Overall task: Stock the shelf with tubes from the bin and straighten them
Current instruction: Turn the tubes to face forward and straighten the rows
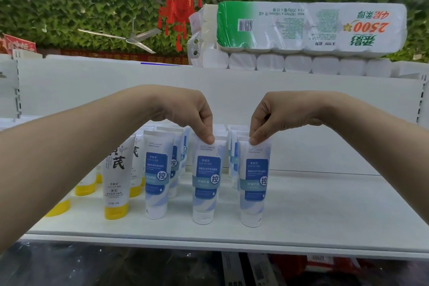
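Note:
Blue-and-white tubes stand cap-down in rows on the white shelf. My left hand pinches the top edge of the middle front tube. My right hand pinches the top edge of the right front tube. Both tubes stand upright near the shelf's front edge. A third front tube stands free to the left, with more tubes lined up behind each. The bin is not in view.
White tubes with yellow caps stand at the left of the shelf. Packs of toilet paper lie on the top shelf above. The shelf's right half is bare. A red hanging ornament and leafy wall are behind.

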`<action>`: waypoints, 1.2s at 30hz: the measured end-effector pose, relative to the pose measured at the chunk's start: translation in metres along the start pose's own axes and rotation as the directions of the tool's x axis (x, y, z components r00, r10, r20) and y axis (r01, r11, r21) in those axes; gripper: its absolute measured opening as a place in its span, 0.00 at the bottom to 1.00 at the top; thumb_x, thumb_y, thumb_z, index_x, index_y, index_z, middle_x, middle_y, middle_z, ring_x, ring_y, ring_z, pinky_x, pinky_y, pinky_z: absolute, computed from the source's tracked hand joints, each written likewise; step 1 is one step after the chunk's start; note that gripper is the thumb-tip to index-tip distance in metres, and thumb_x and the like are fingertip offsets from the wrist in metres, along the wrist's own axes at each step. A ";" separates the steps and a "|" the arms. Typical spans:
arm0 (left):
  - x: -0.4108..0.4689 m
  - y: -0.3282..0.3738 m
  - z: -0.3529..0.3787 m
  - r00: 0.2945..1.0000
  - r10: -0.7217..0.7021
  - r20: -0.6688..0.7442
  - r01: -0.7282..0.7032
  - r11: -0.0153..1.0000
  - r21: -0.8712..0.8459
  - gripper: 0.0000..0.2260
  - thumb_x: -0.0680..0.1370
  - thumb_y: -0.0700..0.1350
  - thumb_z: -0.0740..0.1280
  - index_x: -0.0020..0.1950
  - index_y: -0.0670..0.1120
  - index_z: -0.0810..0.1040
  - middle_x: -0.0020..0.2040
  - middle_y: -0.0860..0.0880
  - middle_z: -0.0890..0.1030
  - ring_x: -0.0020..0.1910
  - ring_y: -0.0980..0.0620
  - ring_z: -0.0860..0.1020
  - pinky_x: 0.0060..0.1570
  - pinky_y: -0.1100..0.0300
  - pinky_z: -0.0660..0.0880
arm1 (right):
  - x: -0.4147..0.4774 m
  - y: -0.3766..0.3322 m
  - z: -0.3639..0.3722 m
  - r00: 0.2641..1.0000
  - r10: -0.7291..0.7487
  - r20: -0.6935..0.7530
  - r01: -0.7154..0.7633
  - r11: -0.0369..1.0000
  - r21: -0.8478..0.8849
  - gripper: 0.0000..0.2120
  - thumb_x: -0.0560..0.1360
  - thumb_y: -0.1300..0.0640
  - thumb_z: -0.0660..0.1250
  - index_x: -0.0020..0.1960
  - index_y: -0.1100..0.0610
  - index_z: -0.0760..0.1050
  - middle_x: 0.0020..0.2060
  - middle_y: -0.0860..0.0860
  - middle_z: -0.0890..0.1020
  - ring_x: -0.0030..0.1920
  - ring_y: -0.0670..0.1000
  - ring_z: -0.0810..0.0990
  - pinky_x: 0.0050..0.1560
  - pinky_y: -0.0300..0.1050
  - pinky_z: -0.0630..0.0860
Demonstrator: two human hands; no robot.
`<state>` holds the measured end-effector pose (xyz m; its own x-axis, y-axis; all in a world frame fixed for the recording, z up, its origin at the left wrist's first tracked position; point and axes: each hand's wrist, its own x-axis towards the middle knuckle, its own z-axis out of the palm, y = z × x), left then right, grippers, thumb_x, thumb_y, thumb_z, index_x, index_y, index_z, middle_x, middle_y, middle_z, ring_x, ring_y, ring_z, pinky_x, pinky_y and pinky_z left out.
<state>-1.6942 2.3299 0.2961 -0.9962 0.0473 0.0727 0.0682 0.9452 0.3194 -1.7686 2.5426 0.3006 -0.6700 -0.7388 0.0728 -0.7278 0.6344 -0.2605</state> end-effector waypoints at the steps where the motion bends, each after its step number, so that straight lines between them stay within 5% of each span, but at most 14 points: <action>1: 0.000 0.000 0.000 1.000 0.000 0.002 0.000 1.000 -0.003 0.07 0.71 0.48 0.76 0.40 0.45 0.83 0.41 0.52 0.86 0.47 0.53 0.81 0.57 0.55 0.72 | 0.000 0.000 0.000 1.000 0.001 0.001 -0.001 1.000 0.002 0.04 0.71 0.51 0.76 0.38 0.49 0.85 0.43 0.44 0.87 0.55 0.50 0.81 0.61 0.51 0.76; 16: 0.000 -0.001 0.000 1.000 -0.010 -0.020 0.010 1.000 0.001 0.07 0.70 0.49 0.77 0.38 0.46 0.84 0.40 0.53 0.85 0.50 0.51 0.80 0.63 0.50 0.72 | 0.000 0.000 0.001 1.000 0.003 -0.007 -0.003 1.000 0.010 0.04 0.70 0.51 0.77 0.38 0.48 0.85 0.42 0.45 0.87 0.48 0.48 0.78 0.53 0.48 0.75; 24: -0.001 0.002 0.001 1.000 -0.019 -0.017 0.019 1.000 -0.004 0.07 0.70 0.49 0.76 0.37 0.47 0.84 0.39 0.53 0.85 0.49 0.52 0.80 0.62 0.51 0.72 | -0.003 0.000 0.001 1.000 -0.010 -0.023 0.010 1.000 -0.007 0.03 0.70 0.51 0.77 0.40 0.50 0.86 0.41 0.44 0.87 0.52 0.49 0.81 0.60 0.51 0.76; 31: 0.000 0.004 0.003 0.999 -0.012 -0.031 0.012 1.000 -0.014 0.07 0.70 0.48 0.76 0.36 0.47 0.84 0.39 0.53 0.85 0.48 0.52 0.80 0.57 0.54 0.72 | -0.002 0.000 -0.001 0.998 -0.013 -0.061 0.011 0.999 -0.046 0.04 0.70 0.53 0.77 0.38 0.52 0.85 0.40 0.44 0.87 0.44 0.43 0.82 0.48 0.39 0.74; 36: 0.000 0.005 0.003 1.000 -0.011 -0.023 0.011 1.000 -0.005 0.07 0.71 0.48 0.76 0.36 0.47 0.83 0.40 0.53 0.85 0.47 0.52 0.80 0.57 0.54 0.73 | -0.001 0.001 0.000 0.999 -0.004 -0.051 0.001 0.999 -0.047 0.04 0.70 0.52 0.77 0.38 0.51 0.85 0.40 0.44 0.87 0.45 0.43 0.81 0.53 0.43 0.76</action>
<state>-1.6944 2.3357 0.2946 -0.9955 0.0294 0.0906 0.0574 0.9441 0.3245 -1.7681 2.5438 0.3000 -0.6739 -0.7286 0.1226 -0.7347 0.6434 -0.2149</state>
